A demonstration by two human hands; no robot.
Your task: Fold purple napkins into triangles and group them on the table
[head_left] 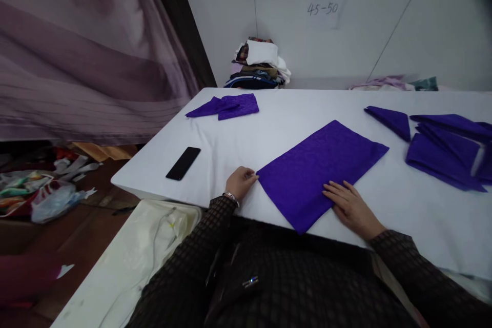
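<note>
A purple cloth (319,169), folded into a long rectangle, lies on the white table (284,113) in front of me. My left hand (240,182) is closed in a pinch on the cloth's near-left corner. My right hand (351,205) lies flat with fingers stretched out, pressing on the cloth's near-right edge. Both arms wear dark checked sleeves, and a bracelet sits on my left wrist.
A black phone (183,163) lies near the table's left edge. Folded purple cloths (226,106) sit at the far left, and several more (446,146) at the right. A stack of clothes (258,64) stands by the wall. Bags litter the floor (42,192) at left.
</note>
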